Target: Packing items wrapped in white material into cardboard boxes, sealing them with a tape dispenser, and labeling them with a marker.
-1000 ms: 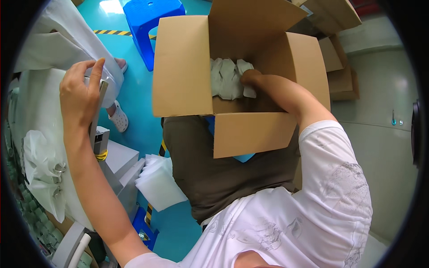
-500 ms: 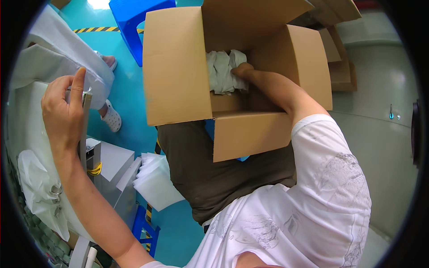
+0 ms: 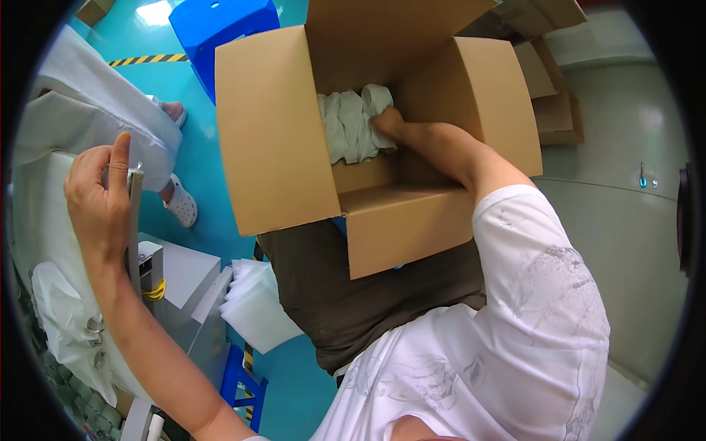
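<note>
**One hand in the carton, the other at a grey plate**

The teal floor point(image 3: 209, 184) spreads under everything. On the person's lap, over brown trousers point(image 3: 368, 294), rests a large open brown cardboard box point(image 3: 276, 140), its flaps folded outward. More flattened brown cartons point(image 3: 551, 95) lie stacked beyond it, to the right. To the left stands a grey metal machine point(image 3: 180, 275), draped in part with white plastic sheeting point(image 3: 51, 213), and a stack of white foam sheets point(image 3: 254, 312) leans beside it. A blue plastic stool point(image 3: 220, 29) sits past the box, and another person's foot in a white perforated clog point(image 3: 180, 206) stands near the machine.

Inside the box lies a bundle of white rolled cloth pieces point(image 3: 349, 125), tucked against its far wall. The right hand point(image 3: 386, 121) reaches deep into the box and closes its fingers on the nearest roll. The left hand point(image 3: 99, 198) is raised at the machine, grasping a thin upright grey metal plate point(image 3: 134, 220), thumb pointing up along its edge.
</note>
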`<state>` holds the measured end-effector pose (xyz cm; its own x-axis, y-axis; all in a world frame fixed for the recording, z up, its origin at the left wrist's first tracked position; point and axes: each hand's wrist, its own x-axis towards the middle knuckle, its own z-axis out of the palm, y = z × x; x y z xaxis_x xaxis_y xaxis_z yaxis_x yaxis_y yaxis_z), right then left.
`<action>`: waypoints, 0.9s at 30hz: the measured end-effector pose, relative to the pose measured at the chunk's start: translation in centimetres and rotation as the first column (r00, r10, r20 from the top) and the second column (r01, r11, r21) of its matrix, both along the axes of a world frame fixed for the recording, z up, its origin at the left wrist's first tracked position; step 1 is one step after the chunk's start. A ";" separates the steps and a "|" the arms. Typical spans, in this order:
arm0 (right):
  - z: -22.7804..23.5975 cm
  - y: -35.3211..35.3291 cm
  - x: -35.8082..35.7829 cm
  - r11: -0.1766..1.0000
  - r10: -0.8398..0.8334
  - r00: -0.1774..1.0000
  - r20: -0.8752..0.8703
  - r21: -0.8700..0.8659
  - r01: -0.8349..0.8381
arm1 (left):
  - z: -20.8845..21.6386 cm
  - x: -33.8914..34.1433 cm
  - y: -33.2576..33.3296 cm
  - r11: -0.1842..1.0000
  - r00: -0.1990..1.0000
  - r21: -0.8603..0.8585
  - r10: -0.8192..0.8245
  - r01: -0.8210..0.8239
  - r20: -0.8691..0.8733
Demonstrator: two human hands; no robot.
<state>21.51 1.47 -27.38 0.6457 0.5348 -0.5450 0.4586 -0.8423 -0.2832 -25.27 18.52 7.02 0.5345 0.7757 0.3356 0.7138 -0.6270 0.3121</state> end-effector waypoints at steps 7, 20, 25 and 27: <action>2.9 -0.3 -4.1 0.985 0.154 0.963 0.223 -0.111 -0.132 | -0.6 -1.0 0.3 1.000 1.000 -0.012 0.002 -0.002 -0.028; -3.3 -1.1 0.4 0.714 0.579 0.810 0.096 -0.540 -0.446 | -0.4 0.6 -0.2 1.000 0.999 0.026 -0.013 0.012 0.042; -2.8 0.1 -1.4 0.741 0.533 0.846 0.012 -0.489 -0.460 | -0.3 -1.2 0.2 0.999 0.997 -0.034 -0.007 0.004 -0.080; -3.6 -0.7 1.8 0.800 0.464 0.884 0.058 -0.456 -0.390 | -0.5 0.1 0.6 0.999 0.998 -0.034 -0.034 0.032 -0.051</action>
